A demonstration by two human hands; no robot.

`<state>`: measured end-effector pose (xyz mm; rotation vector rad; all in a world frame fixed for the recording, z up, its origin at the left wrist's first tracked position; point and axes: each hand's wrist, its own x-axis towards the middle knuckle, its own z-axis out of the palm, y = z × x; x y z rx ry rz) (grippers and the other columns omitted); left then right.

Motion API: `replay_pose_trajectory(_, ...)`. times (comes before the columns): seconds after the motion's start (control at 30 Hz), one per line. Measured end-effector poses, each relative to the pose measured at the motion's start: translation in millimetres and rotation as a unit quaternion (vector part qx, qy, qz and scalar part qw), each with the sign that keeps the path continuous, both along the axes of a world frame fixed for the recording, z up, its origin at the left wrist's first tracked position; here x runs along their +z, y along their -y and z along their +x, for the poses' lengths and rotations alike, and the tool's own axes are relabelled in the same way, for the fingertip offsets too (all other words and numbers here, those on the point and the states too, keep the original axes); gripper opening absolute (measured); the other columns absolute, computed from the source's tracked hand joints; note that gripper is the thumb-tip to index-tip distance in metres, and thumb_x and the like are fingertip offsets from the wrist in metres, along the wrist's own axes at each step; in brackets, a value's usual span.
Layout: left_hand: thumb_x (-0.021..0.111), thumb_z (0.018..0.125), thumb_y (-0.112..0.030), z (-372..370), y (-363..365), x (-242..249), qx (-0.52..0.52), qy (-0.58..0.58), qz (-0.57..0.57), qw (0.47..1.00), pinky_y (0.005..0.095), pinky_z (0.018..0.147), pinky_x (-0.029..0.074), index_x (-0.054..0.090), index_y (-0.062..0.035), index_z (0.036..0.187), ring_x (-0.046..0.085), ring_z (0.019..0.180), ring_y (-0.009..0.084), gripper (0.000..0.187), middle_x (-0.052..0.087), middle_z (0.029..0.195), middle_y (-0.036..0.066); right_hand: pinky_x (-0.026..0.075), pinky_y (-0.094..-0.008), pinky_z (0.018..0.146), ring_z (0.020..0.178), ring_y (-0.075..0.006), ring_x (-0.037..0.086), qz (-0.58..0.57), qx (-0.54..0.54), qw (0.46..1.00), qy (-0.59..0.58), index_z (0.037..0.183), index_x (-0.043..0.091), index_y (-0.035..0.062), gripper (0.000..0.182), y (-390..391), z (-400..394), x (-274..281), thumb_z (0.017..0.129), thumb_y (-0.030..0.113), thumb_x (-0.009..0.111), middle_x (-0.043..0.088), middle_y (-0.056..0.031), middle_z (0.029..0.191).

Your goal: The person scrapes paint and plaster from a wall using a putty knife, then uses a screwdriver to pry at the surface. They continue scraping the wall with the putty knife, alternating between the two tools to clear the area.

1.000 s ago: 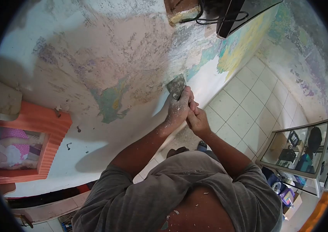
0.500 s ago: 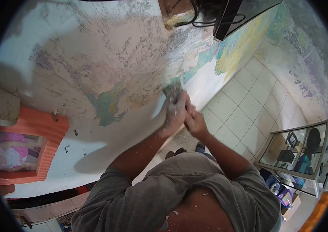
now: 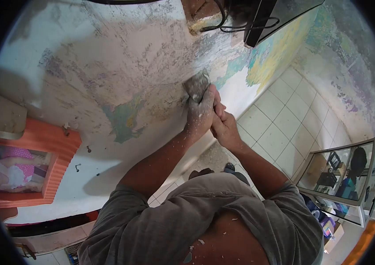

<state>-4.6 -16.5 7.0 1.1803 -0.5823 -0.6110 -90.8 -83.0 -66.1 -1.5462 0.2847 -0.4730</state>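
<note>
A dusty scraper [image 3: 196, 85] with a broad flat blade rests against the peeling wall [image 3: 125, 48]. My left hand [image 3: 200, 114] is wrapped round it just below the blade and is speckled with white dust. Close behind, my right hand [image 3: 227, 129] is closed at the handle end, pressed up to the left one. The handle itself is hidden by my fingers. Around the blade the wall shows bare, scratched plaster, with a green paint patch [image 3: 125, 118] to the left and yellow paint [image 3: 270, 57] to the right.
A black television-like box [image 3: 267, 22] with a looped cable hangs above. An orange-framed picture [image 3: 64, 154] is on the left, near small hooks in the wall. At right stands a glass cabinet [image 3: 337, 170] on the tiled floor [image 3: 280, 106]. Paint flakes lie on my chest.
Both hands have moved up the wall a little, carrying the scraper with them. Its blade shows more plainly, and white dust specks are over the left forearm.
</note>
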Motion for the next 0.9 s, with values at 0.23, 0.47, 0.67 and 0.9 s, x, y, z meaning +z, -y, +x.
replay_pose_trajectory(0.23,0.042,0.104,-0.034,-17,-16,-28,-0.017,-0.039,0.039,0.998,0.0323,0.064,0.051,0.049,-0.0054,0.071,0.052,0.049,0.0140,0.044,0.048,0.054,0.003,0.044,-0.0343,0.061,0.064,-0.0148,0.052,-0.078,-0.025,0.996,-0.017,0.087,0.055,-0.0029,0.030,-15,-19,-24,0.097,0.025,0.055,0.054,-0.0078,0.065)
replay_pose_trajectory(0.47,0.043,0.104,-0.027,-14,-10,-42,-0.080,-0.040,0.007,0.996,0.0299,0.051,0.045,0.048,-0.0044,0.074,0.051,0.051,0.0142,0.038,0.045,0.056,0.004,0.039,-0.0309,0.053,0.057,-0.0112,0.047,0.096,-0.016,0.995,-0.038,0.078,0.053,0.0008,0.032,-19,-29,-38,0.099,0.025,0.052,0.050,-0.0013,0.060)
replay_pose_trajectory(0.67,0.043,0.103,-0.028,-3,22,-39,-0.033,-0.033,0.071,0.996,0.0296,0.046,0.043,0.050,-0.0050,0.072,0.049,0.047,0.0135,0.039,0.045,0.053,0.003,0.037,-0.0279,0.048,0.049,-0.0107,0.046,0.114,-0.039,0.989,-0.087,0.069,0.050,0.0043,0.042,1,-12,-20,0.101,0.031,0.047,0.048,-0.0013,0.056)
replay_pose_trajectory(0.9,0.046,0.103,-0.033,-20,21,-70,-0.028,-0.053,0.065,0.996,0.0309,0.044,0.041,0.049,-0.0075,0.068,0.049,0.045,0.0145,0.043,0.048,0.052,0.002,0.032,-0.0241,0.039,0.041,-0.0081,0.042,0.128,-0.032,0.991,-0.014,0.077,0.055,0.0057,0.044,-7,-37,-46,0.102,0.040,0.044,0.046,0.0016,0.053)
